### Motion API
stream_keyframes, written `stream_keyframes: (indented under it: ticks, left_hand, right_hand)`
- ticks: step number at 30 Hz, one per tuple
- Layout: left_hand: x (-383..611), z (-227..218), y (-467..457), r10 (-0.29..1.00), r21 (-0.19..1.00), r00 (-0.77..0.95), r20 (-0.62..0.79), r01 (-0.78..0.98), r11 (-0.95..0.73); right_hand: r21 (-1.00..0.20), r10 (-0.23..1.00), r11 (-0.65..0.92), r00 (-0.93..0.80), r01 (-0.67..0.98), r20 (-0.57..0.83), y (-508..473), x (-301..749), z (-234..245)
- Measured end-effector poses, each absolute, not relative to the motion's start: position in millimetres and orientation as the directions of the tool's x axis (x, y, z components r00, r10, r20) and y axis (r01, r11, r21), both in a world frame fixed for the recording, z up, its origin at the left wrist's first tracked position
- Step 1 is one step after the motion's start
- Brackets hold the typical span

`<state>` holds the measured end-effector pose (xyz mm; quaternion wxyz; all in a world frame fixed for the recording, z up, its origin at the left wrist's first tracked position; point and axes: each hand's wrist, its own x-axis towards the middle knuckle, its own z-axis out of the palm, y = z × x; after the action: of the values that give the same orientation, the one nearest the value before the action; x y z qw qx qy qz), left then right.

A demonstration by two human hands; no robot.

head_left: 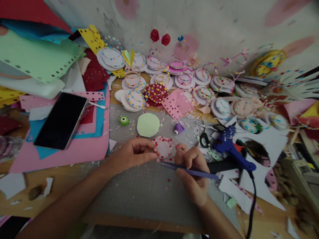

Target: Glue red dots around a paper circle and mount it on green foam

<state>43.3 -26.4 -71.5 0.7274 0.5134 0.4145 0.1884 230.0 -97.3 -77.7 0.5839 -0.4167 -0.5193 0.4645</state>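
Note:
My left hand (138, 152) pinches the left edge of a small pink paper circle (163, 149) between thumb and fingers. Small red stars line the rim of that circle. In my right hand (193, 171) are blue tweezers (201, 173), their tips pointing left just below the circle. A pale green paper disc (148, 124) lies on the grey cutting mat (139, 196) just beyond the circle. A green craft punch (124, 120) and a purple one (178, 128) sit on either side of the disc. One loose red star (169, 180) rests on the mat near me.
At right a blue glue gun (228, 146) with a black cord lies beside black-handled scissors (204, 139) and white paper scraps. A phone (61, 121) rests on coloured sheets at left. Decorated paper hats (136, 99) and headbands crowd the back against the wall.

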Motion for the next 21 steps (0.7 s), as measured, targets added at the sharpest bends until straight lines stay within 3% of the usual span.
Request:
stream_keyframes:
  ticks: [21]
  left_hand:
    - [43.2,-75.2,-27.3,0.689,0.923,0.616,-0.382,0.212,0.322]
  right_hand:
    - [-0.976,0.978,0.209,-0.011,-0.068,0.21,-98.9,231.1,-79.6]
